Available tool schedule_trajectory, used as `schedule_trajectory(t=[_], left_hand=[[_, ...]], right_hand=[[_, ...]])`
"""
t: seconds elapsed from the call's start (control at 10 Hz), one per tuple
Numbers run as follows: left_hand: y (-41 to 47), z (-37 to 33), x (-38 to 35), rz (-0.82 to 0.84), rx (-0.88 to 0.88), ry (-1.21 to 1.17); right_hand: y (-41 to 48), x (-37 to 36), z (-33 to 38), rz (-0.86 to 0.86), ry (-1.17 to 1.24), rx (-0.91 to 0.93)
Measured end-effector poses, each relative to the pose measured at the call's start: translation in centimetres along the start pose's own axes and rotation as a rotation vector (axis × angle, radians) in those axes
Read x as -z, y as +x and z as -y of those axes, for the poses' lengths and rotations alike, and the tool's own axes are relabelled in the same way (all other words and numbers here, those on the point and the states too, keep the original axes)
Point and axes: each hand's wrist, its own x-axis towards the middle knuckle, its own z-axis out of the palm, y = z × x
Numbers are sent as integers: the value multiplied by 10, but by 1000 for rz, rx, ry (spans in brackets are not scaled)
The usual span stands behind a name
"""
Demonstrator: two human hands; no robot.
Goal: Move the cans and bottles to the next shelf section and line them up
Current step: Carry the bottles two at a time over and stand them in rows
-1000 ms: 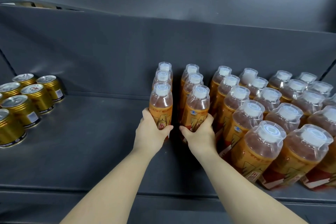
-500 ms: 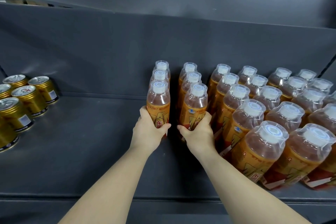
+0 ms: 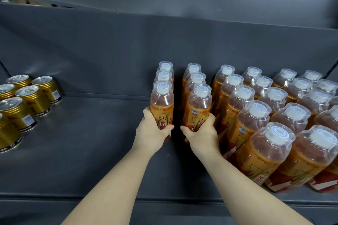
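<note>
Seen from the head camera, the landmark is the main block of bottles (image 3: 274, 115), orange drinks with clear overcaps standing in files that run from the front edge toward the grey back panel (image 3: 128, 51). Just left of that block stand two more files, each three bottles deep, with a dark gap between them. The left hand (image 3: 151, 133) is wrapped round the label of the left front bottle (image 3: 161, 104), fingers curled behind it and thumb across its near side. The right hand (image 3: 201, 133) grasps the right front bottle (image 3: 198, 109) in the same way, and that bottle stands just beside the block's nearest file. Both held bottles look upright on the dark shelf (image 3: 82, 142), though the hands hide their bases. Far left of the block, well apart from it, a cluster of gold cans (image 3: 34, 100) stands in loose rows. To my eye the bottle work is well along, with these two files being squared up against the block. The cans look like the job left over, though I cannot tell which side is the destination.
</note>
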Motion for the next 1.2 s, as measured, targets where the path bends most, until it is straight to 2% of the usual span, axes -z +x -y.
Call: schedule_trajectory(t=[0.8,1.2], left_hand=[[-2,-2,-1,-8,24,21],[-16,-12,18,74,64,54]], right_hand=[[-5,-4,1,-34,-61,-36],[-11,13,13,64,-52,-86]])
